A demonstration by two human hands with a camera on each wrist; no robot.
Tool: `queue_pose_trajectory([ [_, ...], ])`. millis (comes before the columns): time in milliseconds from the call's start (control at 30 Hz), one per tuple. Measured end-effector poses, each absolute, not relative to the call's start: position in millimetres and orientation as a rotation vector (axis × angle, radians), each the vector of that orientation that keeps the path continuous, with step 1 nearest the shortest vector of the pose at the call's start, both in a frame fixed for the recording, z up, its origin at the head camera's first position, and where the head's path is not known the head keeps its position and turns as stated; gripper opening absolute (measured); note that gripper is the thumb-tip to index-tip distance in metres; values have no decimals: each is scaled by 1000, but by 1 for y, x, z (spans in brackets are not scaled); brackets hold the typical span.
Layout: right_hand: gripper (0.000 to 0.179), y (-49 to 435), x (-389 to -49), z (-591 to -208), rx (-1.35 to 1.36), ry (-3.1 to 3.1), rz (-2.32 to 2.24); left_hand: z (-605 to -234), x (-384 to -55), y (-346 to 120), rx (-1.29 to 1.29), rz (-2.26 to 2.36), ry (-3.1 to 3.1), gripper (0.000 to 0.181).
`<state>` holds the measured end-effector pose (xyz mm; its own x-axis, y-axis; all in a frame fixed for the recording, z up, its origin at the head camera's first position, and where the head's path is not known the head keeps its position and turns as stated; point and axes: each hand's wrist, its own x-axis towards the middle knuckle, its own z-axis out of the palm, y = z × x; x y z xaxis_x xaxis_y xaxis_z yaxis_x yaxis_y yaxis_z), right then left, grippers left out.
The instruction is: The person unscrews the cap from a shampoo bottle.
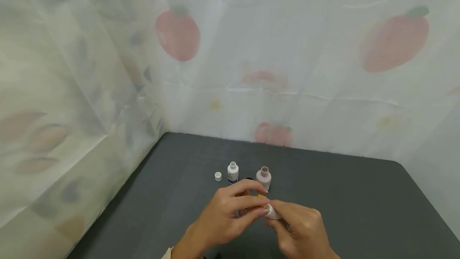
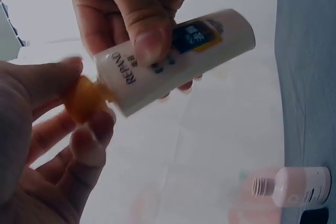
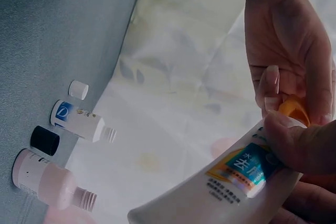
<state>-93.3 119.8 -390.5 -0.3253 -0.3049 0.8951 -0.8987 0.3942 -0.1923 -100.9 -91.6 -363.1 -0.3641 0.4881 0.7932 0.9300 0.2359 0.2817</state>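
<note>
My right hand (image 1: 300, 227) grips a flat white bottle (image 2: 215, 59) with a blue and orange label, its thumb across the front near the neck end. The bottle lies tilted in the air above the table. At its neck, the fingers and thumb of my left hand (image 1: 230, 213) pinch an orange cap (image 2: 84, 100). Whether the cap is still joined to the neck I cannot tell. Beyond the hands, a small white bottle (image 1: 232, 173) and a pink bottle (image 1: 264, 178) stand upright with bare mouths.
A white cap (image 1: 218, 176) sits on the dark table (image 1: 172, 195) left of the small white bottle. Between the two standing bottles is a black cap (image 3: 45, 140), mostly hidden by my left hand in the head view. Fruit-printed white sheeting (image 1: 280, 43) encloses the table's back and sides.
</note>
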Motion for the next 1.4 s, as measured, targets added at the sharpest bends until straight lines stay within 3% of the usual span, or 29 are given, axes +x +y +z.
queue_pose_trajectory([
  [67, 36, 120, -94, -391, 1043, -1839, 911, -362, -100, -94, -1328, -1060, -1995, 24],
  [167, 19, 121, -93, -392, 1042, -1862, 906, -360, -98, -99, -1393, -1112, -2068, 34],
  [300, 21, 121, -91, -390, 1009, -1917, 902, -358, -98, -102, -1414, -1133, -2102, 34],
  [400, 44, 121, -91, -389, 1006, -1914, 895, -359, -102, -100, -1348, -1070, -2045, 26],
  [667, 35, 121, -93, -389, 1005, -1880, 900, -363, -109, -87, -1278, -980, -1821, 12],
  [833, 40, 121, -91, -385, 975, -1920, 909, -360, -110, -85, -1317, -948, -1790, 10],
  [867, 43, 122, -91, -385, 963, -1937, 908, -359, -110, -86, -1327, -945, -1806, 12],
  [1000, 23, 123, -92, -383, 946, -1955, 905, -356, -106, -92, -1375, -980, -1943, 30],
  [1100, 44, 123, -93, -384, 957, -1929, 910, -354, -104, -97, -1414, -1009, -2026, 36],
  [1233, 20, 123, -93, -384, 969, -1918, 925, -354, -107, -97, -1390, -1018, -2015, 26],
  [1333, 42, 122, -94, -383, 982, -1902, 935, -356, -112, -93, -1327, -1004, -1943, 18],
  [1400, 43, 121, -95, -381, 993, -1877, 937, -357, -114, -88, -1299, -998, -1892, 17],
])
